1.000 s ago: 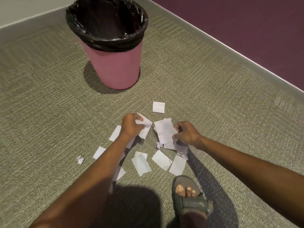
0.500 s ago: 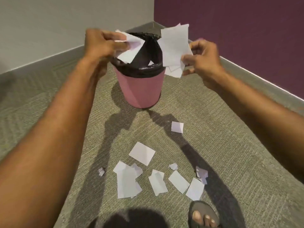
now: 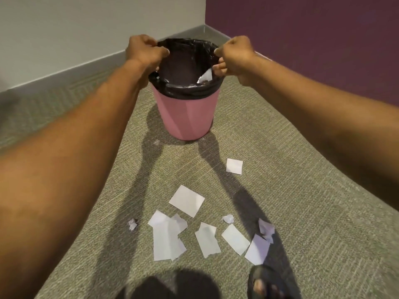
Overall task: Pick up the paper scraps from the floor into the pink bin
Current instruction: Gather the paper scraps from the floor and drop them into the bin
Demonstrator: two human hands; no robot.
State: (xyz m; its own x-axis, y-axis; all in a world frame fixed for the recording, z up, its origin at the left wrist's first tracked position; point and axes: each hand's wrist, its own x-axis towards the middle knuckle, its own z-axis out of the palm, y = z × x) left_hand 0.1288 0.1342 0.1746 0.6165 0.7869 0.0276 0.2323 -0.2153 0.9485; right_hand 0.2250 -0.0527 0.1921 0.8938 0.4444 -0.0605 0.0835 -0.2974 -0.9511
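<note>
The pink bin (image 3: 185,117) with a black liner (image 3: 187,91) stands on the carpet near the room's corner. My left hand (image 3: 144,50) hovers over the bin's left rim, fingers curled in, with no paper showing in it. Over the right rim is my right hand (image 3: 235,55), fingers also curled. A white scrap (image 3: 205,76) sits inside the bin's mouth right under those fingertips; whether they touch it is unclear. Several paper scraps (image 3: 186,200) lie on the floor in front of the bin, among them a small square (image 3: 234,166) and a crumpled ball (image 3: 228,218).
A pale wall (image 3: 86,29) and a purple wall (image 3: 313,39) meet just behind the bin. My foot in a dark sandal (image 3: 263,283) stands at the bottom right beside the nearest scraps. Grey-green carpet (image 3: 323,212) spreads all around.
Both hands rose from the floor with paper to the bin's mouth. The large sheets they held half a second ago are gone from view; only one scrap shows inside the bin.
</note>
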